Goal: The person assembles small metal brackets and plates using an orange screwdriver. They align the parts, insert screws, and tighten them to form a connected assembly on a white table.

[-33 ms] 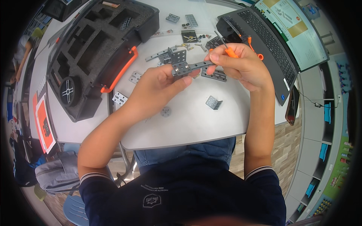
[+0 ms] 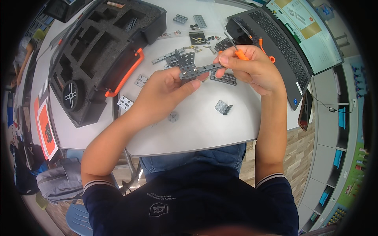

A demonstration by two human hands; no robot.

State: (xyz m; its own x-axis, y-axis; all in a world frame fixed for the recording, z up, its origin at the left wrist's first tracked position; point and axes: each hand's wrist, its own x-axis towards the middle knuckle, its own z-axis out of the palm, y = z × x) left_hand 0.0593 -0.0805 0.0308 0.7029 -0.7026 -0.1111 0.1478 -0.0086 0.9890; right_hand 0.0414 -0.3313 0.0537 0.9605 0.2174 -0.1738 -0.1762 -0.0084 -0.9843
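My left hand [image 2: 161,92] is closed on a grey perforated metal bracket [image 2: 190,71], thumb along its near edge. Screw heads show on the bracket's flat face, and a grey metal bar [image 2: 210,68] runs from it to the right. My right hand [image 2: 258,70] grips a screwdriver by its orange handle [image 2: 241,55], the shaft pointing up and away from the bracket. Its fingertips also touch the bar's far right end. Whether they pinch the bar firmly is hard to make out. Below the hands lies a small angled bracket [image 2: 223,107] on the white table [image 2: 189,133].
At left stands an open black case [image 2: 130,70] with foam slots and an orange handle. A laptop [image 2: 275,43] sits at right. Several screws [image 2: 195,48] and a small black tray [image 2: 197,37] lie beyond my hands. A round grey plate [image 2: 173,116] is near my left wrist.
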